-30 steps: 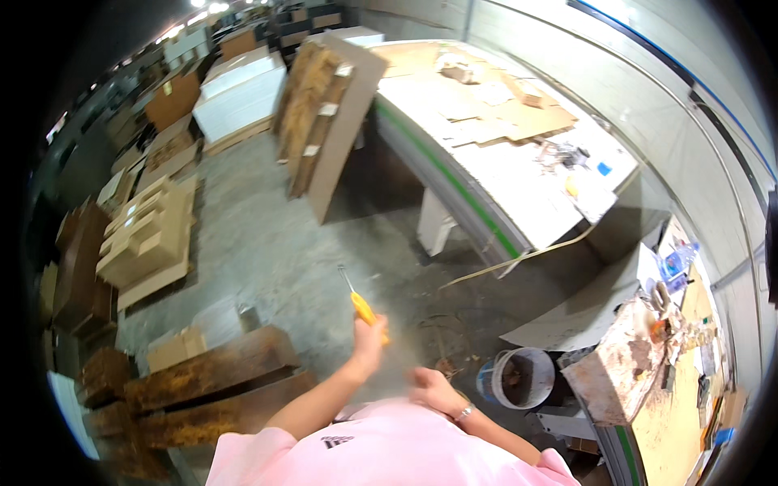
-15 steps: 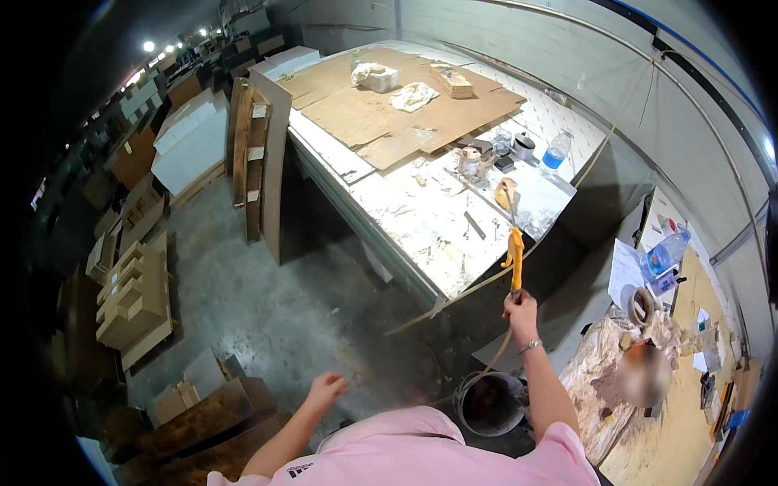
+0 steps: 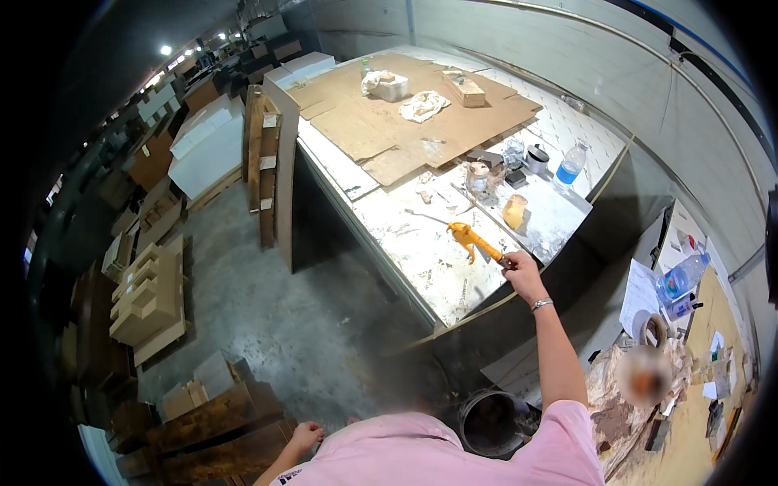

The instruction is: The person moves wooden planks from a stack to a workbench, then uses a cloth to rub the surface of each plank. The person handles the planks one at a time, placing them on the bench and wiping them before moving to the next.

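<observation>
The right hand [image 3: 523,275] is clamped on the rear end of a yellow-orange air blow gun with a long, thin metal nozzle [image 3: 486,247], a silvery bracelet [image 3: 542,304] circling the wrist behind it. The gun is held out over the near right part of a large white table with a stained, speckled top [image 3: 442,279], its nozzle pointing left; whether the tip touches the surface I cannot tell. The left hand [image 3: 306,437] is low, near the bottom edge, well apart from the gun (it is small there, so I cannot tell whether its fingers are apart or together).

Just beyond the gun lies a rounded tan-orange lump [image 3: 514,211]. Farther back on the same table are a black-and-white round tin [image 3: 536,159] and, to its right, a clear plastic bottle with a blue band [image 3: 571,166]. Flat brown cardboard sheets [image 3: 344,130] cover much of the far part, bearing a crumpled white cloth [image 3: 424,106] and a pale wooden block [image 3: 464,91].

Below the right forearm stands a dark-looking round bucket [image 3: 465,417]. On the left, a wide brown board [image 3: 285,174] leans upright beside the table.
</observation>
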Demonstrator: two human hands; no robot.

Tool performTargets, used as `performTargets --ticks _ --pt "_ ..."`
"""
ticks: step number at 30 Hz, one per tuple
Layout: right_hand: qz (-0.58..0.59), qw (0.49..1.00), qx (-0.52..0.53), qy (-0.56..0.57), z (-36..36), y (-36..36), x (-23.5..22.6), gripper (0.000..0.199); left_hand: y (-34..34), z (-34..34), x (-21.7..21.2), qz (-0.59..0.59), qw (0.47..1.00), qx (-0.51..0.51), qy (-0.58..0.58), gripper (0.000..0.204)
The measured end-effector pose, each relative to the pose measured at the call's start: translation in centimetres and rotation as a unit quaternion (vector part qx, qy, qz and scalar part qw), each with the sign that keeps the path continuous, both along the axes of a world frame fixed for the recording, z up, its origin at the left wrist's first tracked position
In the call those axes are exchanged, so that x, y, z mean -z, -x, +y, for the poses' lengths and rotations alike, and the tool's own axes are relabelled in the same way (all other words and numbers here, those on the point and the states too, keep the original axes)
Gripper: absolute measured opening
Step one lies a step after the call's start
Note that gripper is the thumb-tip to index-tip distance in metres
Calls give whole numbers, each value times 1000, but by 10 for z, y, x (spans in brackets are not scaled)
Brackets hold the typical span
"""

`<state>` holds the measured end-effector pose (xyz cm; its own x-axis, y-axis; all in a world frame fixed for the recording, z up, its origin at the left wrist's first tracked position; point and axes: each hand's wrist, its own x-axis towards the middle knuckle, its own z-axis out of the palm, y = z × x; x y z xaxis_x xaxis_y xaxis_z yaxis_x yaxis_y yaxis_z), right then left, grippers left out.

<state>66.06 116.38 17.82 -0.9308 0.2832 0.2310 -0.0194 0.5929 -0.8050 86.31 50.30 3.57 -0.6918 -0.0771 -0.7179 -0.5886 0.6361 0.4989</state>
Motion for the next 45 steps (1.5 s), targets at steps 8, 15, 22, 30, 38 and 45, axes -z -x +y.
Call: performTargets --ticks 8,15,22,30,38,45 --pt "-41 998 -1 42 -10 56 14 30 16 38 -19 8 998 55 -17 27" --pt "-80 984 29 -157 -21 85 18 19 11 26 -11 -3 999 15 -38 28" --pt "-98 971 118 -181 -40 77 29 35 -18 12 3 -10 1000 -5 -11 32" --pt "-1 971 146 -191 -49 75 31 47 -49 -4 45 -5 999 14 43 31" --pt "98 976 86 -174 -115 48 -7 43 -65 18 41 29 999 18 23 33" --pt "194 977 -7 -91 -201 3 -30 33 -117 1 49 54 997 11 51 33"
